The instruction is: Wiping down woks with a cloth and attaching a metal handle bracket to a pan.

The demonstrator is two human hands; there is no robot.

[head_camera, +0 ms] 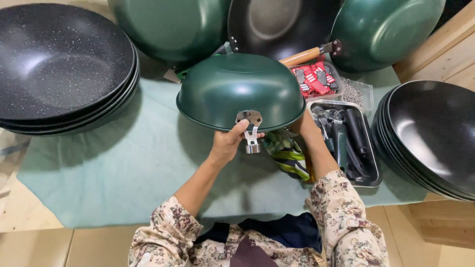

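Two bare hands hold one green wok (241,89), turned bottom-up above a pale green cloth (123,168). Left hand (228,143) is closed on the near rim, thumb pressed against the metal handle bracket (252,129) that juts from the wok's edge toward the person. Right hand (303,126) reaches under the right rim; its fingers are hidden by the wok, so whether it grips or only props cannot be told, though it appears to bear the pan from below. Both forearms wear floral sleeves.

Just beside the right wrist lies a green and yellow tool (288,154), partly under the wok. Next to it on the right sits a metal tray (372,170) holding dark handles and small metal fittings. Behind the tray stands a clear container (337,84) with red and black packets, and a second clear box (360,94) of small metal parts beside it.

On the far side, three more woks lean: a green one (168,27) at left, a black-lined one (279,24) in the middle with a wooden handle (302,57), another green one (386,29) at right. A stack of speckled dark pans (59,64) occupies the left of the cloth; a stack of plain black pans (430,138) occupies the right edge.
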